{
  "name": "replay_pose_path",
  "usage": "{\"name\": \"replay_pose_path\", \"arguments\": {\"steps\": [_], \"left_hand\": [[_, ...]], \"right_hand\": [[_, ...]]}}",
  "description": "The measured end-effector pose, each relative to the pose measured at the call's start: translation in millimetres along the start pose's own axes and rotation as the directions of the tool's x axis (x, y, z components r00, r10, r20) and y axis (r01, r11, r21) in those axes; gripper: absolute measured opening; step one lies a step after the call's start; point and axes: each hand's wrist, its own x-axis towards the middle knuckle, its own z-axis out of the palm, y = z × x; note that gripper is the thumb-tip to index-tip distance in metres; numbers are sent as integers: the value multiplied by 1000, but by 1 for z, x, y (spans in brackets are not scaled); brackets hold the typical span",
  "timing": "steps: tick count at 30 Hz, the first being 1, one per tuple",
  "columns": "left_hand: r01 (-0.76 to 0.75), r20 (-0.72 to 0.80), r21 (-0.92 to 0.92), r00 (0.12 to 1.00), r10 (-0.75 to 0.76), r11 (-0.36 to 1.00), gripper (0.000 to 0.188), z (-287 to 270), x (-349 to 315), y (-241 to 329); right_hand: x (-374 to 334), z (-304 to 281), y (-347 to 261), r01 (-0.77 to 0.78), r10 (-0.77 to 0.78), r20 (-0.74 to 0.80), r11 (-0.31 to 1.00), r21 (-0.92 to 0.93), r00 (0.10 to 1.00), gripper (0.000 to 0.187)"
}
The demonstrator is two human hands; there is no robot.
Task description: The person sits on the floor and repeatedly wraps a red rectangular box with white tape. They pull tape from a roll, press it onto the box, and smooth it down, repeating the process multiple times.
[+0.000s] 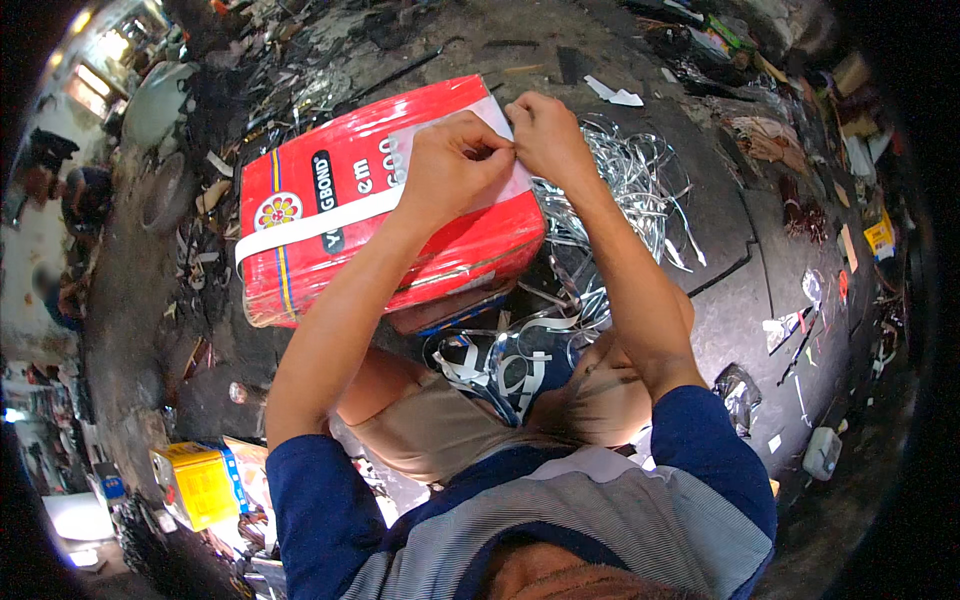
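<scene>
A red box [390, 255] with a blue-and-yellow stripe and a flower emblem sits in front of my knees. A flat white strip [320, 222] runs across its top from the left edge toward my left wrist. Above the box's right part, my left hand [455, 165] is closed, thumb and forefinger pinched together. My right hand [545, 135] is also closed, right beside it at the box's right edge, fingers bent. Whatever the fingertips grip is too small or hidden to make out. Beside the box, below my right hand, lies a tangled heap of shiny silver strips [640, 185].
White and silver strips [515, 365] lie loose between my legs. A yellow container [200, 485] stands at the lower left, and a pale plastic container [822, 453] lies at the right. Scraps and debris cover the dark floor. People [80, 200] are at the far left.
</scene>
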Motion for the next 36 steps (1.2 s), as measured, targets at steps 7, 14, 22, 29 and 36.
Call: {"name": "replay_pose_path", "arguments": {"steps": [7, 14, 22, 29, 36], "left_hand": [[20, 25, -2, 1000, -20, 1000, 9, -1, 3, -3], [75, -5, -29, 997, -76, 997, 11, -1, 2, -8], [108, 41, -82, 994, -105, 991, 11, 4, 7, -2], [83, 0, -15, 997, -83, 996, 11, -4, 4, -2], [55, 13, 11, 998, -55, 998, 10, 0, 5, -3]], "right_hand": [[-40, 45, 59, -363, 343, 120, 866, 345, 932, 28], [-116, 136, 169, -472, 466, 82, 862, 183, 881, 31], [-182, 186, 267, -481, 485, 11, 864, 146, 874, 32], [-184, 159, 233, -514, 535, 189, 845, -149, 824, 37], [-202, 168, 266, -630, 644, 147, 765, -132, 751, 38]]}}
